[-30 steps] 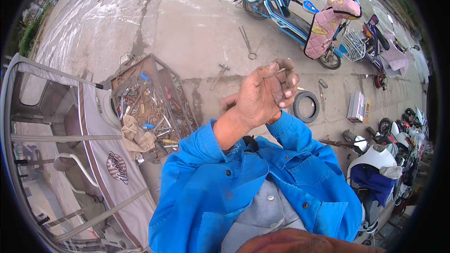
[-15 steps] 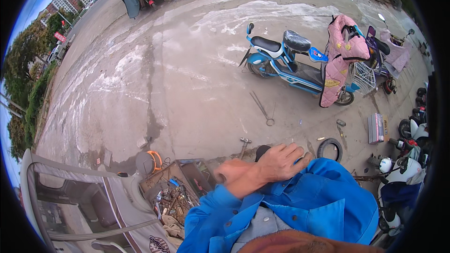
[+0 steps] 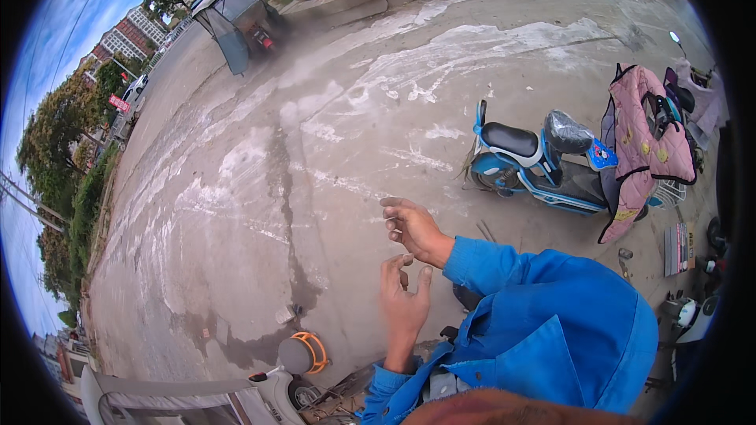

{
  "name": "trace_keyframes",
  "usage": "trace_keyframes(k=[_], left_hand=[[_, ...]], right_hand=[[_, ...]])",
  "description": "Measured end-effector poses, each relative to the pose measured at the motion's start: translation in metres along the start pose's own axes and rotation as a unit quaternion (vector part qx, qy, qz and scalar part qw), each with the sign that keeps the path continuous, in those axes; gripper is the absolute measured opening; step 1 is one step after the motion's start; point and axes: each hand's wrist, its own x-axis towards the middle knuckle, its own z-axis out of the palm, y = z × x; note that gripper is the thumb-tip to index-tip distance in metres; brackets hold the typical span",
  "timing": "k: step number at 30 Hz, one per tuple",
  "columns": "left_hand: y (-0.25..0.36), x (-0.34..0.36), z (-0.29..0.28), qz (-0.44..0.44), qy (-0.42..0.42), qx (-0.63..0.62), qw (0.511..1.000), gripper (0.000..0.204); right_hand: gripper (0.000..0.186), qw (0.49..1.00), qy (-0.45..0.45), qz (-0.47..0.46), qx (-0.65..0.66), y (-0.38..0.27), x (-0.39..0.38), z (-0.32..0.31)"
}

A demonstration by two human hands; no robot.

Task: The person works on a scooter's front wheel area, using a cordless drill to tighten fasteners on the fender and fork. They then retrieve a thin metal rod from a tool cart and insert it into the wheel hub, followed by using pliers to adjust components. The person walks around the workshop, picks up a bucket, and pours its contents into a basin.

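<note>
Both of my hands are raised in front of me, over the concrete ground. My left hand [image 3: 405, 297] comes up from the lower edge with its thumb spread away from slightly bent fingers, and no object shows in it. Just beyond it, my right hand [image 3: 417, 230] reaches in from the right out of a blue sleeve [image 3: 488, 264]. Its fingers are loosely bent and apart, with nothing visible between them. The fingertips of the two hands are close together; whether they touch I cannot tell. A blue electric scooter [image 3: 551, 165] with a black seat stands beyond them to the right.
A pink quilted cover [image 3: 650, 130] hangs on the scooter's front. A grey box [image 3: 676, 250] stands on the ground at the right. At the lower left are an orange-rimmed round object [image 3: 307, 352] and a vehicle with a pale canopy [image 3: 177, 397]. A covered three-wheeler [image 3: 240, 20] is far off.
My hands have parted from the crossed, overlapping position near my body and reached forward. The view has swung left, so the tool box and the black tyre are mostly out of sight.
</note>
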Motion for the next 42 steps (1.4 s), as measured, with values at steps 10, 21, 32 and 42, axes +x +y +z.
trace_keyframes(k=[10,21,32,42], left_hand=[[-0.032,0.219,0.067,0.077,-0.057,-0.127,0.987,0.036],[-0.079,0.41,0.127,0.178,-0.322,-0.155,0.917,0.037],[-0.136,0.594,0.117,0.276,-0.365,-0.03,0.889,0.029],[-0.15,0.727,0.159,0.201,-0.271,0.004,0.941,0.039]], right_hand=[[0.036,0.987,0.05,-0.126,0.09,-0.152,0.196,0.041],[0.023,0.904,0.136,-0.296,0.276,-0.298,0.376,-0.011],[0.045,0.437,0.231,-0.472,-0.73,-0.287,0.527,0.039],[0.023,0.363,0.192,-0.173,-0.895,-0.283,0.682,-0.052]])
